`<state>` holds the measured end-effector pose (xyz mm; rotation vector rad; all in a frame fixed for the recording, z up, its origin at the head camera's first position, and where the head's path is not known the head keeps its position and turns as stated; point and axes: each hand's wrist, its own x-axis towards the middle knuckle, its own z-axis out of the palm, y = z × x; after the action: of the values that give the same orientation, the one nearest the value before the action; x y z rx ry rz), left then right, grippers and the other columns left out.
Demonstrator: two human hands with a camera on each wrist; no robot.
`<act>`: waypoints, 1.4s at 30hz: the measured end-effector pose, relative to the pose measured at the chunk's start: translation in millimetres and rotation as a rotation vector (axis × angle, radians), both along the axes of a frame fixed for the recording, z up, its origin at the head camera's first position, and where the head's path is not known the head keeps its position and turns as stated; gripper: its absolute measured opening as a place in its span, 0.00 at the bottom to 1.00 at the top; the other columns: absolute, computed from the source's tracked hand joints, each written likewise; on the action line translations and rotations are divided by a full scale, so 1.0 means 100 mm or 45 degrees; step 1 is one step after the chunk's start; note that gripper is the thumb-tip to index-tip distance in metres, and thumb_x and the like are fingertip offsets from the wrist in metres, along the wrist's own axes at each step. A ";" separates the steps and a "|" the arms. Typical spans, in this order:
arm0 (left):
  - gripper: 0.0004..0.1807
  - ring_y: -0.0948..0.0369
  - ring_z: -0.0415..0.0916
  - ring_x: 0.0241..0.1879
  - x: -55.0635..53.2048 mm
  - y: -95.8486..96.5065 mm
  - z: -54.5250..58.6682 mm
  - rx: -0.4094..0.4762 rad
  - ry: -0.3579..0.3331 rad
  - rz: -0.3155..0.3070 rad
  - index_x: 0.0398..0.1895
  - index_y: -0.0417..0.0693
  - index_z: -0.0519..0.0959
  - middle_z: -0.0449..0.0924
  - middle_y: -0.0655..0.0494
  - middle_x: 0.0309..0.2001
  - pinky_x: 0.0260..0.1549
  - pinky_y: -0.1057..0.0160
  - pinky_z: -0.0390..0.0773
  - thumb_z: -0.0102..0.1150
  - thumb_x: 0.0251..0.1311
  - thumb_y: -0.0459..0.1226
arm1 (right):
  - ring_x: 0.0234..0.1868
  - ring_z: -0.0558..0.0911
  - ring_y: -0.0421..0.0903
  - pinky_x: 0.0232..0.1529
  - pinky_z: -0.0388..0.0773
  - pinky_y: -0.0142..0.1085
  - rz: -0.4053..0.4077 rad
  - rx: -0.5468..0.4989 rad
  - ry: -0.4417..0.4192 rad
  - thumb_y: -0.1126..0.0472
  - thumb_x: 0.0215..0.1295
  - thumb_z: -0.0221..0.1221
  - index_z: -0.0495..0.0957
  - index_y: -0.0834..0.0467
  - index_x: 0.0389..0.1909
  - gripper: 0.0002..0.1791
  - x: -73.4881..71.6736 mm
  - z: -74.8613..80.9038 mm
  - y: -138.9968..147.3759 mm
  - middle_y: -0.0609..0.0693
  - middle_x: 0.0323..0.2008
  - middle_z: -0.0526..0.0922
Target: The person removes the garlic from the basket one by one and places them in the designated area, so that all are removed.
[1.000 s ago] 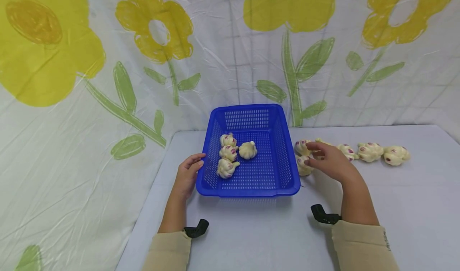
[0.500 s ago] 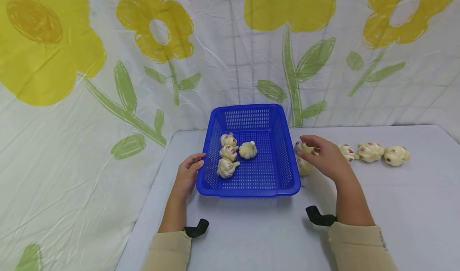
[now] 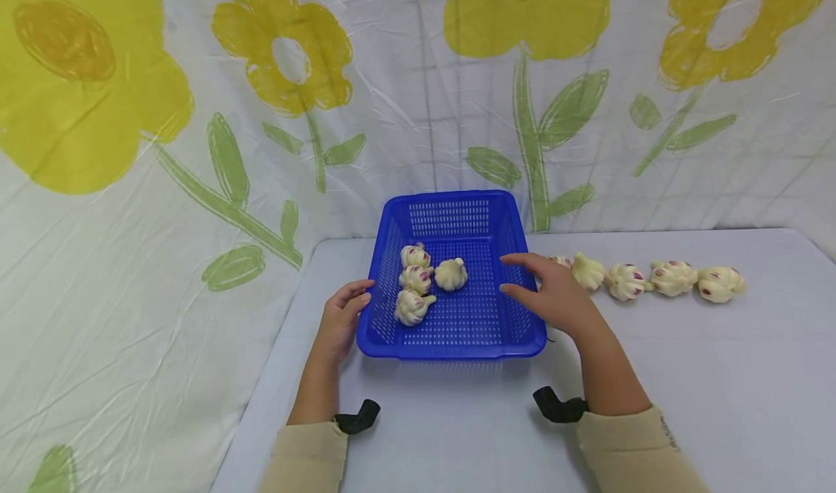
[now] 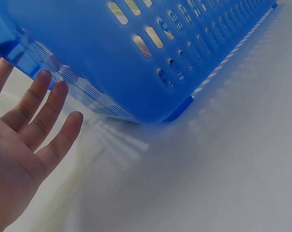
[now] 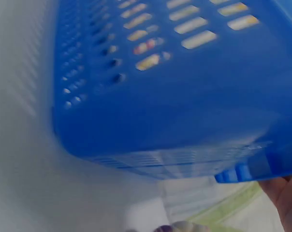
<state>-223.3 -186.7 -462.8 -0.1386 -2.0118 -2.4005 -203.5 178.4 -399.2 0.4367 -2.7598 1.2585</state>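
A blue plastic basket [image 3: 451, 350] stands on the table with several garlic bulbs inside. Three bulbs, one of them this garlic bulb [image 3: 413, 306], line up along its left side, and a paler garlic bulb [image 3: 451, 274] lies to their right. My left hand [image 3: 339, 322] is at the basket's left rim, fingers loosely extended; in the left wrist view the palm faces the basket wall. My right hand [image 3: 555, 295] reaches over the right rim, thumb and fingers spread apart with nothing between them. In the right wrist view, only part of this hand shows beside the rim.
Right of the basket, a row of garlic bulbs [image 3: 673, 277] runs along the back of the white-covered table [image 3: 718, 377]; my right hand partly hides its near end. A flower-printed curtain [image 3: 392, 115] hangs directly behind the table.
My right hand has moved left from the garlic bulbs beside the basket to over the right rim, uncovering bulbs in the row. The left hand and basket have stayed put.
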 end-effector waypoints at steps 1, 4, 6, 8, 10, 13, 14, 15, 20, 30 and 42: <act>0.11 0.62 0.78 0.39 0.00 0.00 0.00 -0.002 0.000 0.002 0.47 0.52 0.82 0.79 0.56 0.42 0.35 0.66 0.82 0.53 0.66 0.33 | 0.68 0.70 0.59 0.64 0.68 0.58 0.006 0.012 -0.002 0.49 0.66 0.62 0.74 0.53 0.63 0.26 0.00 0.00 -0.03 0.56 0.64 0.75; 0.11 0.62 0.78 0.39 0.00 0.00 0.01 -0.005 0.000 0.001 0.46 0.53 0.82 0.79 0.56 0.42 0.35 0.66 0.82 0.53 0.66 0.33 | 0.68 0.71 0.57 0.65 0.68 0.57 0.028 0.036 0.004 0.51 0.66 0.62 0.75 0.52 0.62 0.25 0.00 -0.01 -0.09 0.54 0.64 0.76; 0.11 0.62 0.78 0.39 0.00 0.00 0.02 -0.009 0.001 0.001 0.46 0.54 0.82 0.78 0.56 0.42 0.35 0.66 0.81 0.53 0.66 0.33 | 0.68 0.71 0.56 0.65 0.67 0.57 0.048 0.048 -0.006 0.52 0.65 0.63 0.75 0.52 0.62 0.25 0.00 -0.02 -0.12 0.54 0.64 0.76; 0.12 0.62 0.78 0.39 0.00 0.00 0.02 -0.006 0.003 0.000 0.45 0.56 0.82 0.79 0.56 0.42 0.35 0.66 0.81 0.53 0.66 0.33 | 0.69 0.70 0.56 0.66 0.66 0.57 0.071 0.068 -0.025 0.52 0.65 0.63 0.75 0.51 0.62 0.25 0.00 -0.03 -0.15 0.53 0.64 0.76; 0.12 0.63 0.78 0.40 -0.01 0.00 0.01 -0.006 0.001 0.001 0.44 0.57 0.83 0.79 0.56 0.42 0.35 0.67 0.81 0.53 0.66 0.33 | 0.71 0.66 0.58 0.67 0.63 0.60 0.087 0.104 -0.047 0.53 0.64 0.64 0.74 0.51 0.63 0.26 0.00 -0.04 -0.17 0.53 0.64 0.76; 0.13 0.63 0.78 0.40 -0.01 0.00 0.00 -0.007 -0.004 0.002 0.42 0.60 0.83 0.79 0.58 0.42 0.36 0.67 0.81 0.53 0.66 0.33 | 0.74 0.59 0.62 0.68 0.58 0.63 0.092 0.149 -0.079 0.54 0.63 0.65 0.74 0.49 0.64 0.28 0.00 -0.06 -0.19 0.54 0.64 0.76; 0.13 0.63 0.78 0.40 -0.01 0.00 0.00 -0.010 -0.006 0.003 0.42 0.60 0.83 0.79 0.58 0.42 0.36 0.67 0.81 0.53 0.65 0.33 | 0.74 0.58 0.63 0.68 0.56 0.64 0.090 0.159 -0.085 0.55 0.62 0.65 0.74 0.49 0.64 0.28 0.00 -0.06 -0.19 0.54 0.63 0.76; 0.13 0.63 0.77 0.40 -0.01 0.00 0.00 -0.013 -0.007 0.006 0.42 0.61 0.83 0.79 0.58 0.42 0.36 0.67 0.81 0.53 0.65 0.33 | 0.74 0.57 0.64 0.69 0.55 0.64 0.086 0.173 -0.090 0.55 0.62 0.66 0.74 0.49 0.64 0.28 0.00 -0.05 -0.20 0.54 0.63 0.77; 0.13 0.63 0.77 0.40 0.01 0.00 0.00 -0.018 -0.018 0.020 0.42 0.61 0.83 0.79 0.57 0.42 0.37 0.67 0.80 0.53 0.65 0.34 | 0.65 0.72 0.57 0.66 0.65 0.58 0.133 0.291 -0.034 0.57 0.60 0.67 0.74 0.52 0.64 0.29 -0.04 -0.03 -0.23 0.53 0.58 0.80; 0.11 0.62 0.78 0.41 0.01 0.00 0.00 -0.005 -0.020 0.013 0.42 0.60 0.83 0.79 0.56 0.44 0.38 0.67 0.81 0.54 0.65 0.34 | 0.70 0.66 0.62 0.66 0.64 0.59 0.250 0.528 0.132 0.52 0.54 0.72 0.67 0.53 0.70 0.41 -0.29 0.03 -0.38 0.59 0.69 0.68; 0.12 0.62 0.78 0.41 -0.01 -0.01 -0.03 -0.002 -0.025 0.011 0.44 0.59 0.83 0.79 0.54 0.45 0.37 0.67 0.81 0.54 0.65 0.33 | 0.76 0.54 0.63 0.65 0.58 0.68 0.369 0.726 -0.004 0.36 0.55 0.66 0.57 0.41 0.75 0.49 -0.56 -0.03 -0.60 0.56 0.77 0.51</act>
<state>-224.5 -187.5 -465.9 -0.1067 -2.0179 -2.4045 -259.3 118.3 -402.0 0.8959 -3.1072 0.4689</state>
